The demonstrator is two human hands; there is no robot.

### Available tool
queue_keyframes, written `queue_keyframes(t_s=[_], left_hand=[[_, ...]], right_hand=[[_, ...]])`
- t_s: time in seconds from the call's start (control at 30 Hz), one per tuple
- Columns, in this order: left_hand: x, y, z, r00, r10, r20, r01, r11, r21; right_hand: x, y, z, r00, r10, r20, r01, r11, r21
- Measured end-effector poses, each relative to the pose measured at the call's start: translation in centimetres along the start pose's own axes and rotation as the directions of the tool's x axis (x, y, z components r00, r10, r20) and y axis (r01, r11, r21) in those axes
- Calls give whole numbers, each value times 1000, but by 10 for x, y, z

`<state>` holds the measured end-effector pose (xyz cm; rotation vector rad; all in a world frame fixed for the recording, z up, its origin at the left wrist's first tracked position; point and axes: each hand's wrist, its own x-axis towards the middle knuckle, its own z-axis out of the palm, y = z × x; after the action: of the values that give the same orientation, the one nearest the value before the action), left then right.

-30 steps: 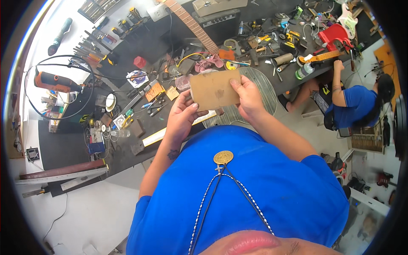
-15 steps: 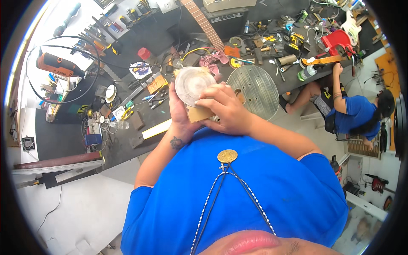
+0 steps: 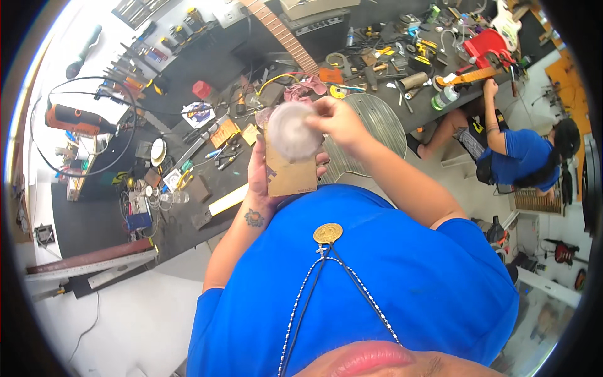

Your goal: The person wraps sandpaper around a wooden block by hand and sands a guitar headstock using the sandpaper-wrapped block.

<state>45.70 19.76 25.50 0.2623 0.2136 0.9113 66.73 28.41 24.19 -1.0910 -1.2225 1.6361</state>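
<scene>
My left hand (image 3: 258,174) supports a flat tan rectangular piece (image 3: 293,177) from beneath, fingertips curling over its right edge. Whether it is board or stiff paper I cannot tell. Over its upper half is a round whitish disc (image 3: 290,139), smeared by motion. Thumb and fingers of my right hand (image 3: 339,123) pinch the disc at its right side. Whether disc and tan piece touch is unclear. Just beyond lies a grey, streaked guitar-shaped body (image 3: 370,135) at the bench's near edge, partly behind my right forearm.
Tools and parts crowd the dark bench (image 3: 188,217). A guitar neck (image 3: 282,36) stretches across the back, near a pink cloth (image 3: 303,89) and a red cap (image 3: 201,90). An orange-black power tool (image 3: 78,119) is at left. Another person (image 3: 524,154) works at right, holding a guitar neck (image 3: 468,77).
My right hand has risen with the disc, its fingers moving from the disc's face to its side. More of the tan piece now shows in my left hand.
</scene>
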Motion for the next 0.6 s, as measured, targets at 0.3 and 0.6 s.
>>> queue_keyframes(t_s=[0.3,0.6], left_hand=[[-67,12,-41,956,237,-175,-258,960,-107],[-178,-8,-50,764,469,-443,-529,848,-14]], right_hand=[[84,95,-66,867,469,-166,-436,877,201],[199,107,0,895,435,-102,-415,894,170]])
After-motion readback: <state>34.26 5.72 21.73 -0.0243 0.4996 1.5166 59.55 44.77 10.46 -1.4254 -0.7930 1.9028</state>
